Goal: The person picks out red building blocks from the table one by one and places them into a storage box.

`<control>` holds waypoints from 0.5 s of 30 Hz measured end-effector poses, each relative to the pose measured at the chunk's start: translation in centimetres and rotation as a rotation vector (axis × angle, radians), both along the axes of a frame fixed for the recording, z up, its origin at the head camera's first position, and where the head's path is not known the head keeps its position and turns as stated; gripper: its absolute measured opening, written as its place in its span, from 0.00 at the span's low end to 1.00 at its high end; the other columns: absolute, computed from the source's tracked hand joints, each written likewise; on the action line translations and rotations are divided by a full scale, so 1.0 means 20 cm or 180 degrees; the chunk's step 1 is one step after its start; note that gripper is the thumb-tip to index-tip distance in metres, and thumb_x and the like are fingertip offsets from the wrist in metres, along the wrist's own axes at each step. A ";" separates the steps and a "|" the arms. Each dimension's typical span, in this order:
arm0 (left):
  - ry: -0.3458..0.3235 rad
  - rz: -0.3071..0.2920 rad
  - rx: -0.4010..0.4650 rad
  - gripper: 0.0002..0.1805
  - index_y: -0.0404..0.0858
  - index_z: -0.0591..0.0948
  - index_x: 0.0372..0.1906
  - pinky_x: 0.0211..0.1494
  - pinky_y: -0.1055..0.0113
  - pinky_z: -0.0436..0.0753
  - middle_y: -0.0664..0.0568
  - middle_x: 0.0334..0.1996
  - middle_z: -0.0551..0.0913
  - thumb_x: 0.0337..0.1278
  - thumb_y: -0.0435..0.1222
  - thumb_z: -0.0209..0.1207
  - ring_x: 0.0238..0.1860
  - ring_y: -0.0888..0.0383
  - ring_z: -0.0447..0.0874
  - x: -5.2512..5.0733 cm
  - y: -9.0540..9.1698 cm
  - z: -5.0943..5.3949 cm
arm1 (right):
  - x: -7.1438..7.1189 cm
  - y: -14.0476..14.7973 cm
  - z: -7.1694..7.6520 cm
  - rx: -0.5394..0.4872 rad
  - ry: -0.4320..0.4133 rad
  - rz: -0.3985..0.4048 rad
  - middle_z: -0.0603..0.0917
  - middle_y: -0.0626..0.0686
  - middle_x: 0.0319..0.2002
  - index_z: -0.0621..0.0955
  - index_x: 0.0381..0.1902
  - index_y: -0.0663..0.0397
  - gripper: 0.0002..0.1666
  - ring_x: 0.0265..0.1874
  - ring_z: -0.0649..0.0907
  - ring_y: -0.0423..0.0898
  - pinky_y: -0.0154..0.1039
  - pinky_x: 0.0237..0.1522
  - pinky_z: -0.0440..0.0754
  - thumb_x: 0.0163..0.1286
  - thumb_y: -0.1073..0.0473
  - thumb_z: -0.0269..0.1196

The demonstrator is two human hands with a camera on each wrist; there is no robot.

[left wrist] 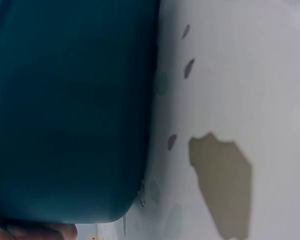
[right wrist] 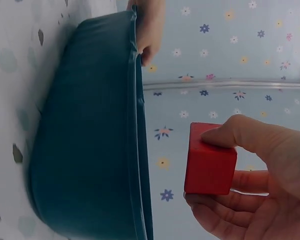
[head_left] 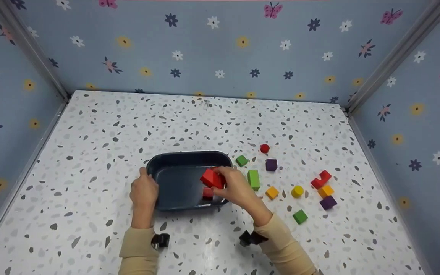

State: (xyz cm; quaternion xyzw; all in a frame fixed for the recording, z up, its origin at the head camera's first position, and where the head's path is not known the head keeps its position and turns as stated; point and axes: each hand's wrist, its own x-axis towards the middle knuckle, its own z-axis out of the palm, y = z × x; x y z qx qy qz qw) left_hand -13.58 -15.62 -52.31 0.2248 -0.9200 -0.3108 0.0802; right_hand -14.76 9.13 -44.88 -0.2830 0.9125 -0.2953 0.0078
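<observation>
A dark blue tray (head_left: 178, 187) (left wrist: 70, 110) (right wrist: 90, 130) rests on the speckled table. Its left end is gripped at the rim by my left hand (head_left: 143, 191) (right wrist: 149, 30); part of the fingers (left wrist: 45, 231) shows in the left wrist view. Over the tray's right side, my right hand (head_left: 239, 187) (right wrist: 285, 160) pinches a red block (head_left: 210, 177) (right wrist: 210, 165) between thumb and fingers. A smaller-looking red block (head_left: 207, 193) lies inside the tray, just below the held one in the head view.
Right of the tray lie a light green block (head_left: 253, 180), green blocks (head_left: 241, 160) (head_left: 300, 216), purple blocks (head_left: 271, 165) (head_left: 328, 203), orange blocks (head_left: 272, 193) (head_left: 325, 191), a yellow cylinder (head_left: 297, 191), a red ball (head_left: 264, 148) and a notched red piece (head_left: 321, 180). Patterned walls enclose the table.
</observation>
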 end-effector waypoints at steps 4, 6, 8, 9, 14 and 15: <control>0.0025 0.0017 -0.0007 0.10 0.33 0.65 0.44 0.27 0.43 0.71 0.25 0.30 0.76 0.61 0.33 0.45 0.32 0.32 0.76 0.00 0.00 0.00 | 0.02 -0.04 -0.01 -0.0086 -0.0035 0.0087 0.78 0.52 0.33 0.76 0.41 0.62 0.22 0.27 0.75 0.41 0.30 0.28 0.73 0.48 0.59 0.67; 0.0029 0.0022 -0.0008 0.10 0.33 0.65 0.44 0.27 0.43 0.71 0.25 0.30 0.76 0.61 0.33 0.45 0.32 0.32 0.76 0.00 0.00 0.00 | 0.03 -0.07 -0.02 -0.0101 -0.0028 0.0115 0.78 0.52 0.32 0.76 0.40 0.61 0.21 0.27 0.75 0.41 0.29 0.27 0.73 0.48 0.59 0.67; 0.0026 0.0022 -0.0016 0.10 0.32 0.66 0.44 0.27 0.43 0.71 0.25 0.30 0.76 0.61 0.33 0.45 0.32 0.32 0.76 0.00 0.00 0.00 | 0.03 -0.09 -0.03 -0.0097 -0.0003 0.0145 0.79 0.52 0.32 0.77 0.40 0.61 0.21 0.27 0.75 0.41 0.29 0.28 0.73 0.48 0.60 0.66; 0.0024 0.0021 -0.0019 0.10 0.32 0.66 0.45 0.27 0.43 0.71 0.25 0.30 0.76 0.61 0.33 0.45 0.32 0.32 0.76 0.00 0.00 0.00 | 0.03 -0.10 -0.03 -0.0085 0.0013 0.0156 0.79 0.52 0.32 0.77 0.40 0.61 0.21 0.27 0.75 0.40 0.29 0.27 0.73 0.48 0.60 0.66; 0.0032 -0.0018 0.0025 0.10 0.32 0.66 0.45 0.26 0.42 0.71 0.25 0.31 0.76 0.61 0.33 0.45 0.32 0.33 0.76 0.00 0.00 0.00 | 0.05 -0.16 -0.07 -0.0062 0.0043 0.0234 0.79 0.51 0.31 0.77 0.40 0.61 0.20 0.26 0.74 0.40 0.27 0.27 0.71 0.47 0.60 0.65; 0.0035 -0.0022 0.0035 0.10 0.32 0.66 0.45 0.26 0.42 0.71 0.25 0.31 0.76 0.61 0.33 0.44 0.32 0.33 0.76 0.00 0.00 0.00 | 0.05 -0.17 -0.07 -0.0068 0.0033 0.0246 0.79 0.51 0.31 0.77 0.40 0.61 0.20 0.26 0.74 0.39 0.27 0.27 0.71 0.47 0.60 0.65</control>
